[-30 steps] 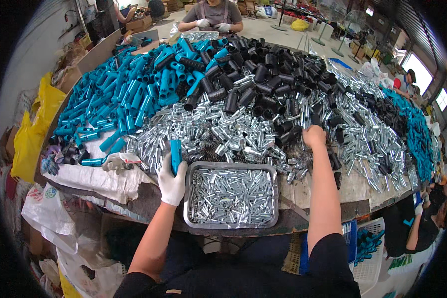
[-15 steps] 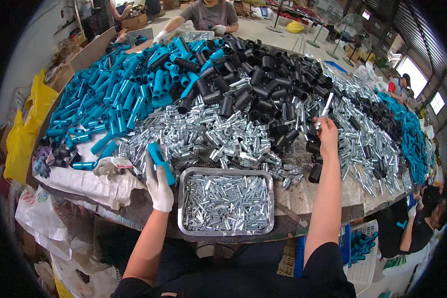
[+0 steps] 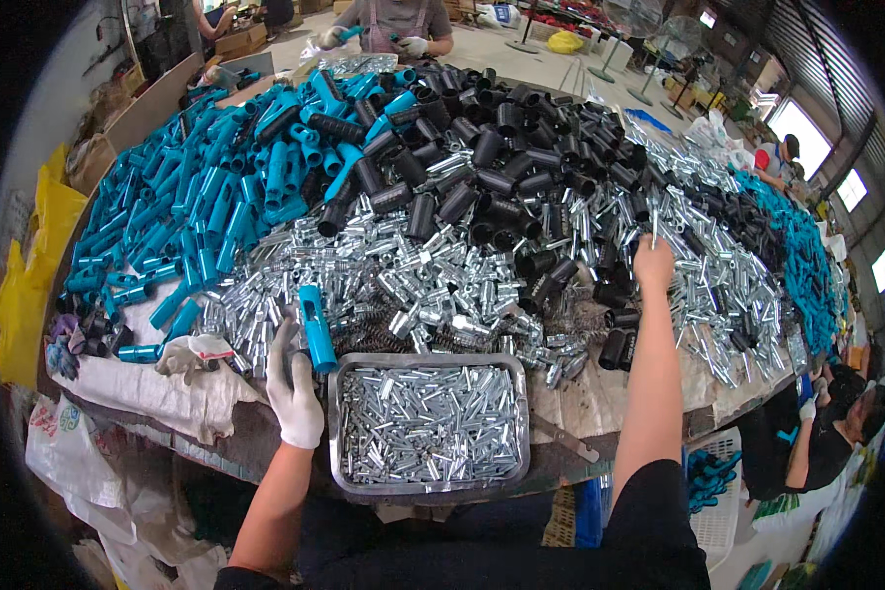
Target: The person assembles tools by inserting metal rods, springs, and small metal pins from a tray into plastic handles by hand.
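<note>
The gloved left hand (image 3: pixel 293 398) reaches up from the table's near edge, its fingers extended; a teal tube with a cut-out near its top (image 3: pixel 318 332) stands slightly tilted just right of those fingers, and I cannot tell whether they actually grip it. Well to the right and farther forward, the bare right hand (image 3: pixel 653 265) is curled around a slim silver rod (image 3: pixel 655 224) that points up out of the fist. Between the two forearms, close to the teal tube's lower end, sits a rectangular metal tray (image 3: pixel 335 423) full of small silver pins (image 3: pixel 428 418). Beyond it spreads a heap of silver metal fittings (image 3: pixel 423 265), with black ribbed sleeves (image 3: pixel 487 147) behind and teal tubes (image 3: pixel 182 197) to the left. Across the table, a person in a grey top (image 3: pixel 383 18) handles teal pieces with gloved hands.
</note>
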Demonstrator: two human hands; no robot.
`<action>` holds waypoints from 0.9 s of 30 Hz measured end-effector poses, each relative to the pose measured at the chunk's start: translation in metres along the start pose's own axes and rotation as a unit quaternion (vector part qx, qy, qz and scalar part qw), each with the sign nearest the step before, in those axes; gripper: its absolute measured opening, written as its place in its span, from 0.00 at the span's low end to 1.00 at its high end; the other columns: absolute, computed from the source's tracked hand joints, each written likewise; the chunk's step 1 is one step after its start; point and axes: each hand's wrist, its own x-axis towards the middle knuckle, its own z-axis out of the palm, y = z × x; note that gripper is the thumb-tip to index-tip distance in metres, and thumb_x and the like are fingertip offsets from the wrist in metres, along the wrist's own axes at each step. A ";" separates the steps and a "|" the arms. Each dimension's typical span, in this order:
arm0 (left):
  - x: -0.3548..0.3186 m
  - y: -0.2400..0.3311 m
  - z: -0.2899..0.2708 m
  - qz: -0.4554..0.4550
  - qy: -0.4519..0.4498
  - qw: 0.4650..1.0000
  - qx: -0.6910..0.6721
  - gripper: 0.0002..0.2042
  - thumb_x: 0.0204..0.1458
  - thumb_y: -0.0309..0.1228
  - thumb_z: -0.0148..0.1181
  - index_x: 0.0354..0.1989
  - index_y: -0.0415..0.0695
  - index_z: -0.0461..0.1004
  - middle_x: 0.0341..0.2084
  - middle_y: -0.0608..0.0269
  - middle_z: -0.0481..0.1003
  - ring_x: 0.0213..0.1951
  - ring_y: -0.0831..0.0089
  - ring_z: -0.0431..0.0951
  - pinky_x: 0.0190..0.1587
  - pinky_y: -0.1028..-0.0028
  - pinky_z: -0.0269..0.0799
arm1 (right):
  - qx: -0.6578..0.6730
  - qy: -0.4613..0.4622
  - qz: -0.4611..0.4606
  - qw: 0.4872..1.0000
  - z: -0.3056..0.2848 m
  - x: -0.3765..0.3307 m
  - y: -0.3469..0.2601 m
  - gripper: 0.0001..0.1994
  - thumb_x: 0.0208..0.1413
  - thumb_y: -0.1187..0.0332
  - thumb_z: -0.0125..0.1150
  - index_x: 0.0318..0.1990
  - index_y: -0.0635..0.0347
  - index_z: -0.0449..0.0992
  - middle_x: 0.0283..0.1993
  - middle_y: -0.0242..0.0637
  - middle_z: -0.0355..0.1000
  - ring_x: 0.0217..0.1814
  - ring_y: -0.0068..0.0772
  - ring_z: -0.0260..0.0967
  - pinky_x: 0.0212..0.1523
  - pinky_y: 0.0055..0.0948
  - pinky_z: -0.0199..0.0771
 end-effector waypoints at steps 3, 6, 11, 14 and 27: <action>0.000 0.000 0.000 -0.006 -0.002 1.000 -0.011 0.22 0.58 0.24 0.43 0.61 0.33 0.63 0.58 0.47 0.68 0.61 0.60 0.66 0.64 0.64 0.56 | -0.093 -0.015 -0.005 0.996 -0.003 -0.003 -0.026 0.17 0.60 0.57 0.50 0.47 0.61 0.74 0.49 0.56 0.71 0.47 0.59 0.72 0.49 0.53 0.70; 0.000 -0.001 0.001 -0.014 0.005 1.000 -0.002 0.21 0.57 0.24 0.44 0.59 0.33 0.65 0.55 0.48 0.70 0.59 0.60 0.68 0.63 0.65 0.57 | -0.155 -0.027 -0.035 0.987 -0.006 -0.010 -0.044 0.15 0.61 0.62 0.50 0.51 0.59 0.71 0.52 0.54 0.68 0.46 0.60 0.72 0.46 0.53 0.72; 0.001 -0.001 0.002 -0.004 0.011 1.000 0.004 0.20 0.57 0.26 0.45 0.57 0.33 0.67 0.53 0.49 0.72 0.57 0.61 0.70 0.61 0.66 0.59 | -0.179 -0.013 -0.158 0.971 -0.003 -0.027 -0.048 0.16 0.57 0.73 0.47 0.53 0.53 0.67 0.46 0.49 0.69 0.42 0.57 0.74 0.41 0.50 0.74; -0.001 0.000 0.001 -0.005 0.011 1.000 -0.003 0.19 0.57 0.26 0.46 0.57 0.33 0.68 0.51 0.49 0.72 0.55 0.62 0.70 0.61 0.66 0.60 | -0.196 -0.034 -0.186 0.962 -0.003 -0.035 -0.040 0.18 0.55 0.73 0.54 0.54 0.55 0.64 0.45 0.48 0.70 0.41 0.57 0.74 0.40 0.50 0.75; -0.011 0.033 -0.004 0.133 0.097 0.984 0.067 0.18 0.53 0.23 0.54 0.54 0.35 0.69 0.47 0.52 0.73 0.41 0.68 0.73 0.45 0.71 0.69 | 0.413 -0.097 -0.169 0.890 -0.103 -0.157 -0.118 0.11 0.57 0.68 0.60 0.47 0.57 0.74 0.33 0.29 0.74 0.24 0.23 0.64 0.29 0.23 0.65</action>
